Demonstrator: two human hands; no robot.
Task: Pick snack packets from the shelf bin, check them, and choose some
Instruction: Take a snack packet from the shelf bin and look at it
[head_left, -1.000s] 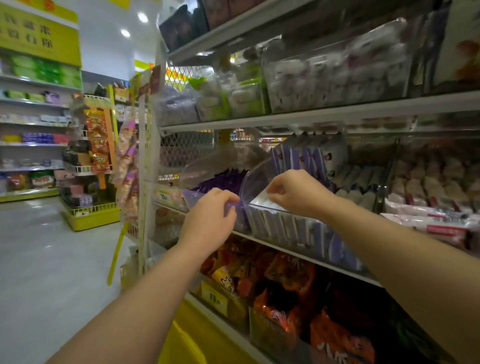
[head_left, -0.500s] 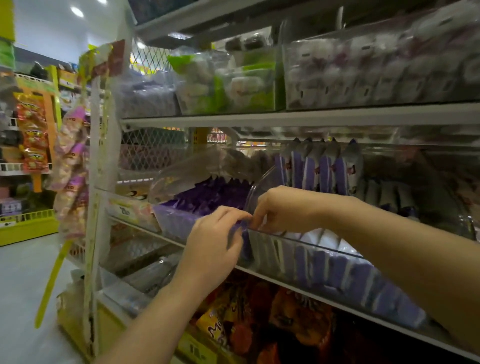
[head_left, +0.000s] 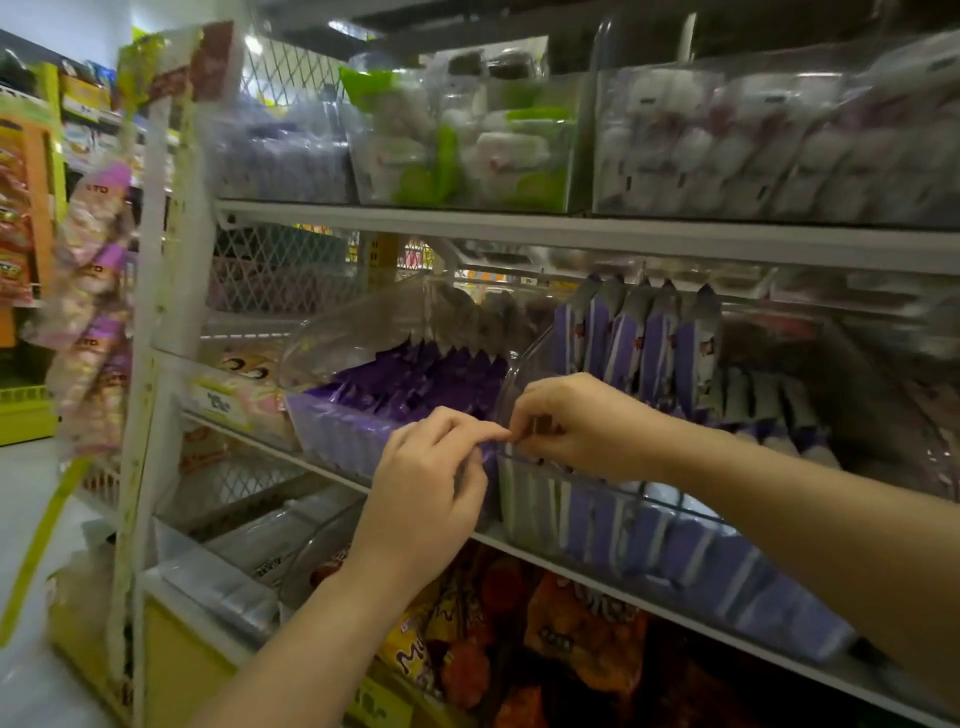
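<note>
A clear bin (head_left: 623, 525) on the middle shelf holds rows of purple-and-white snack packets (head_left: 654, 348). To its left, a second clear bin (head_left: 332, 441) is full of darker purple packets (head_left: 415, 379). My right hand (head_left: 582, 426) reaches over the right bin's front left corner, fingers curled down among the packets and pinching the top of one. My left hand (head_left: 431, 483) is just left of it, fingers curled on the bin rim where the two bins meet, fingertips touching the right hand's. What lies under the fingers is mostly hidden.
The upper shelf (head_left: 571, 234) carries clear bins of white and green packets (head_left: 467, 140). Orange snack bags (head_left: 571, 634) fill the shelf below. A white rack post (head_left: 156, 312) with hanging packets (head_left: 93, 291) stands at the left, and beyond it the aisle floor (head_left: 31, 519).
My hands have drawn together at the corner between the two bins, the left moving right until fingertips touch. The view has moved closer to the shelf.
</note>
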